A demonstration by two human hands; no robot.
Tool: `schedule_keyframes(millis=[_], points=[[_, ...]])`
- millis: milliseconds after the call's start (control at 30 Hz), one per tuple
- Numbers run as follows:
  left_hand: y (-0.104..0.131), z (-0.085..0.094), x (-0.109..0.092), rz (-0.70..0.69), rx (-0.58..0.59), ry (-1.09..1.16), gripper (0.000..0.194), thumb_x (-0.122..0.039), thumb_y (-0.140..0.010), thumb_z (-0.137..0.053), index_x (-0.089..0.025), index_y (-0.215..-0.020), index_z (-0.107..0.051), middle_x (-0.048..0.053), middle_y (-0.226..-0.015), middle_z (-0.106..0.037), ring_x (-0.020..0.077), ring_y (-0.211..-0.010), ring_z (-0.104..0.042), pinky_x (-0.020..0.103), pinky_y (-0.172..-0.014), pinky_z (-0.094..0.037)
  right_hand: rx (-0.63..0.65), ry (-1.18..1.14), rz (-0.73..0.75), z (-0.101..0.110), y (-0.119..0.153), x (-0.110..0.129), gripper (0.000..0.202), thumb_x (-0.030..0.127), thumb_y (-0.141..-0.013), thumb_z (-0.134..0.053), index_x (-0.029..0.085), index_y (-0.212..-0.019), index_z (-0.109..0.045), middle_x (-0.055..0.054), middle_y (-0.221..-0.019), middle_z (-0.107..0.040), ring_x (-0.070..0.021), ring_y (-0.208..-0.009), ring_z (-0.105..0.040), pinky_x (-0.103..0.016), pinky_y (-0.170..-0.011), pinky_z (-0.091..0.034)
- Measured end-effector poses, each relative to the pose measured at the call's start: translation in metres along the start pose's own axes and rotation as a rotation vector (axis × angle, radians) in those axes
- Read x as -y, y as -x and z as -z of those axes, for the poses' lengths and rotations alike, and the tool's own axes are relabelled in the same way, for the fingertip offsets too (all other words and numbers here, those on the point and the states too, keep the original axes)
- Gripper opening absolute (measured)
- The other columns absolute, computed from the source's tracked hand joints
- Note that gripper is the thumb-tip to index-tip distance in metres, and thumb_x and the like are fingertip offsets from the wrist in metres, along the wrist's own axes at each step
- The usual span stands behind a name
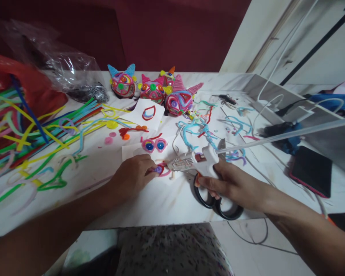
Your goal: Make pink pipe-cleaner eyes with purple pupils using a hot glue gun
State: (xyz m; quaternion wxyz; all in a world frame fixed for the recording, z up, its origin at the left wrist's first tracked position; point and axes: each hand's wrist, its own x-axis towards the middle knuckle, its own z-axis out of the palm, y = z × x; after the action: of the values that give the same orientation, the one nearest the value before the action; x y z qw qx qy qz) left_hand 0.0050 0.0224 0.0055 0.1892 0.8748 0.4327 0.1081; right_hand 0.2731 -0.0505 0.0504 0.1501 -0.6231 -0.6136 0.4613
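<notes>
My right hand (222,182) is wrapped round a white glue gun (205,161), a clear glue stick jutting from its back. Its nozzle points left, close to a pink and red pipe-cleaner piece (164,170) on white paper. The fingertips of my left hand (136,174) pinch a small purple part (158,169) at that piece's left side. Just above lies a pink pair of rings (154,145) with blue centres. Black-handled scissors (230,211) rest beneath my right hand, their blades partly hidden by the gun.
Several colourful decorated balls (179,102) with ears stand at the back. Pipe cleaners (46,134) cover the left side, near a red bag (31,82). Blue scraps (189,130), white cables and a black phone-like device (312,170) lie to the right.
</notes>
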Motion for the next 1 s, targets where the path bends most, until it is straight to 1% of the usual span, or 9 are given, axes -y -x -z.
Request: schedule_keyframes(millis=[100, 300, 433, 633, 767, 833, 1000], points=[[0.000, 0.002, -0.002, 0.021, 0.024, -0.011, 0.010, -0.018, -0.089, -0.064, -0.015, -0.085, -0.073, 0.000, -0.082, -0.061, 0.0139, -0.075, -0.057, 0.028, -0.070, -0.040, 0.003, 0.020, 0.010, 0.000, 0.000, 0.001, 0.041, 0.062, -0.080, -0.056, 0.025, -0.065, -0.047, 0.001, -0.055, -0.054, -0.0131, -0.051, -0.048, -0.026, -0.046, -0.036], [0.002, 0.003, -0.003, -0.001, 0.012, 0.001, 0.012, -0.017, -0.091, -0.063, -0.015, -0.084, -0.072, 0.000, -0.083, -0.063, 0.0132, -0.074, -0.056, 0.028, -0.069, -0.040, -0.017, 0.086, 0.053, 0.001, 0.005, 0.003, 0.039, 0.057, -0.083, -0.056, 0.025, -0.065, -0.044, 0.003, -0.055, -0.049, -0.0115, -0.050, -0.042, -0.025, -0.044, -0.034], [0.001, 0.003, -0.003, 0.010, 0.009, 0.011, 0.011, -0.018, -0.090, -0.063, -0.015, -0.087, -0.073, 0.001, -0.083, -0.063, 0.0133, -0.074, -0.057, 0.027, -0.068, -0.040, -0.023, 0.114, 0.070, 0.000, 0.007, -0.002, 0.037, 0.053, -0.085, -0.055, 0.024, -0.065, -0.043, 0.004, -0.054, -0.044, -0.0107, -0.049, -0.039, -0.025, -0.044, -0.032], [0.001, 0.003, -0.003, 0.007, -0.004, 0.018, 0.013, -0.020, -0.090, -0.062, -0.016, -0.083, -0.072, 0.000, -0.081, -0.063, 0.0131, -0.073, -0.056, 0.027, -0.069, -0.039, -0.008, 0.098, 0.080, -0.002, 0.008, -0.007, 0.037, 0.054, -0.086, -0.056, 0.025, -0.069, -0.042, 0.002, -0.058, -0.050, -0.0126, -0.053, -0.045, -0.025, -0.046, -0.035], [0.001, 0.004, -0.004, 0.013, 0.003, 0.015, 0.012, -0.020, -0.089, -0.062, -0.016, -0.083, -0.072, 0.000, -0.081, -0.062, 0.0127, -0.071, -0.055, 0.027, -0.067, -0.039, 0.000, 0.082, 0.076, -0.003, 0.010, -0.001, 0.036, 0.055, -0.086, -0.056, 0.025, -0.071, -0.043, 0.003, -0.054, -0.047, -0.0123, -0.049, -0.041, -0.026, -0.044, -0.032], [0.001, 0.004, -0.005, 0.012, 0.006, 0.015, 0.012, -0.019, -0.089, -0.062, -0.016, -0.083, -0.072, 0.000, -0.081, -0.062, 0.0126, -0.071, -0.055, 0.027, -0.068, -0.039, -0.008, 0.083, 0.078, -0.004, 0.011, 0.001, 0.036, 0.054, -0.085, -0.056, 0.025, -0.070, -0.041, 0.003, -0.054, -0.046, -0.0124, -0.050, -0.041, -0.026, -0.043, -0.032], [0.000, 0.006, -0.007, 0.021, 0.021, 0.017, 0.012, -0.016, -0.090, -0.061, -0.015, -0.083, -0.071, 0.000, -0.081, -0.061, 0.0122, -0.072, -0.054, 0.026, -0.069, -0.038, -0.026, 0.083, 0.085, -0.005, 0.010, 0.000, 0.037, 0.054, -0.084, -0.055, 0.026, -0.067, -0.038, 0.002, -0.056, -0.049, -0.0133, -0.052, -0.044, -0.026, -0.045, -0.035]])
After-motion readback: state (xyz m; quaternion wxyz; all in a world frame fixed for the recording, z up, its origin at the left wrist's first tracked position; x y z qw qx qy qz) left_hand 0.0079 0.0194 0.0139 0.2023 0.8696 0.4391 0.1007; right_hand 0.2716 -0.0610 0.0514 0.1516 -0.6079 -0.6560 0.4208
